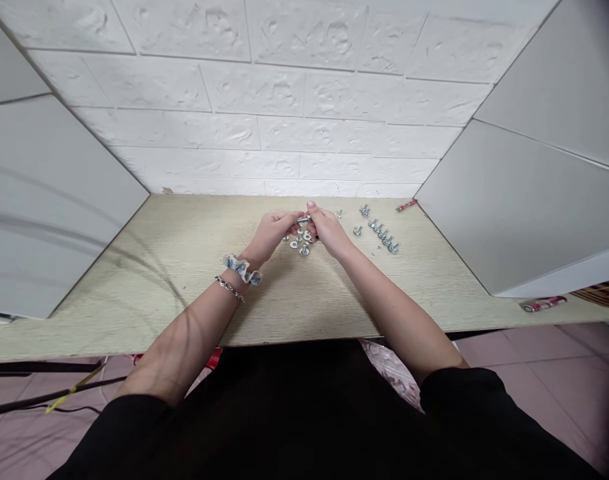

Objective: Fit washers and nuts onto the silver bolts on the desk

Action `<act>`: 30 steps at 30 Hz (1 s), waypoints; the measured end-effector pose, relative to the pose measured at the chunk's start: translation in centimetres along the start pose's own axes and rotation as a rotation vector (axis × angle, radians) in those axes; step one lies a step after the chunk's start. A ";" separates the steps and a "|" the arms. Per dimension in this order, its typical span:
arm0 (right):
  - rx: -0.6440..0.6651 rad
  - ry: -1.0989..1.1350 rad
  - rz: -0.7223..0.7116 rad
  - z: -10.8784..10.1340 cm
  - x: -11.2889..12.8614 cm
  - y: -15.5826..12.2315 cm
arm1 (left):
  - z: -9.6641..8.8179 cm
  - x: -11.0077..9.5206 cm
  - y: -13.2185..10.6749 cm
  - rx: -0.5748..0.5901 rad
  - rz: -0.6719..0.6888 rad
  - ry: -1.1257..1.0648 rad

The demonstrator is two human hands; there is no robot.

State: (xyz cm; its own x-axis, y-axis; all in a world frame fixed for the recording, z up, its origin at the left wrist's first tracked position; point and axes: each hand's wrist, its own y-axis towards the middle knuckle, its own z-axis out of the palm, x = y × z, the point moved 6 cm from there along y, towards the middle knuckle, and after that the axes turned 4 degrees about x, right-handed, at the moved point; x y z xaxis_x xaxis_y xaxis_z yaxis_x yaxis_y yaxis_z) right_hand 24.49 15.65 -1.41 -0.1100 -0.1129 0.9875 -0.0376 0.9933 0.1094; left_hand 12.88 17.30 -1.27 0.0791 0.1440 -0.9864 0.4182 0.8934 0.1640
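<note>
Both hands meet over the middle of the table, holding one small metal bolt [303, 219] between them. My left hand [277, 230] pinches one end of it, with a scrunchie and a chain bracelet on that wrist. Closed around the other end is my right hand [325, 228], its thumb pointing up. Whether a nut or washer is on the bolt is too small to tell. Just below the hands lie loose washers [294, 245] and another bolt [304, 249], partly hidden by the fingers.
To the right, several bolts with washers [383, 235] lie in a slanting row, with a few more bolts [365, 211] behind. A red marker-like stick [407, 206] rests by the right panel. Another red cylinder [544, 304] lies near the front right edge. A white brick-pattern wall [279, 147] closes the back.
</note>
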 end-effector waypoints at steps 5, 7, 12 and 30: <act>-0.045 0.014 0.006 -0.3 -0.1 0.2 | 0.1 -0.2 -0.1 0.017 0.015 0.053; -0.075 0.001 -0.004 -0.6 0.0 0.3 | 0.1 -0.1 -0.1 0.017 0.014 0.062; -0.183 -0.036 -0.042 -1.5 0.7 0.4 | -0.3 0.3 0.2 -0.017 0.001 0.053; 0.241 -1.106 -0.022 -1.6 0.1 -0.4 | -0.9 -0.8 -0.6 -0.217 -0.040 -0.438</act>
State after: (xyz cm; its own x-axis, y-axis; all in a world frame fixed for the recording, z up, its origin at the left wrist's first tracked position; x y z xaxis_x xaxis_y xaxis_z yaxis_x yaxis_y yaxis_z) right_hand 26.05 15.28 -1.14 -0.9206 -0.2094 0.3298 -0.2275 0.9736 -0.0170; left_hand 11.70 17.04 -0.64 0.4592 -0.0428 -0.8873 0.2338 0.9695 0.0742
